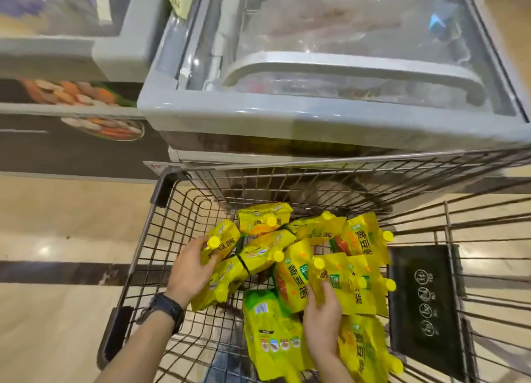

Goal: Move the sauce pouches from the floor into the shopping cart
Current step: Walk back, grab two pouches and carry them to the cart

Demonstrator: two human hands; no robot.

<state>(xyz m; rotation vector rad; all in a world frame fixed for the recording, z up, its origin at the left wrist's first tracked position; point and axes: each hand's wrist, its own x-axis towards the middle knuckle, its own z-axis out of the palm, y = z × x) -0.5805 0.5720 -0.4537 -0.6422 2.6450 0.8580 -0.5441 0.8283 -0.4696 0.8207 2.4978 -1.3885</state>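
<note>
many pouches already in cart; your left hand grips one, right hand another; none visible on floor.

floor: glossy beige tile, dark stripe | chest freezer: grey, glass lid

Open from above, the shopping cart is walled by wire left, far and right; sauce pouches crowd its floor, leaving bare mesh near-left.
</note>
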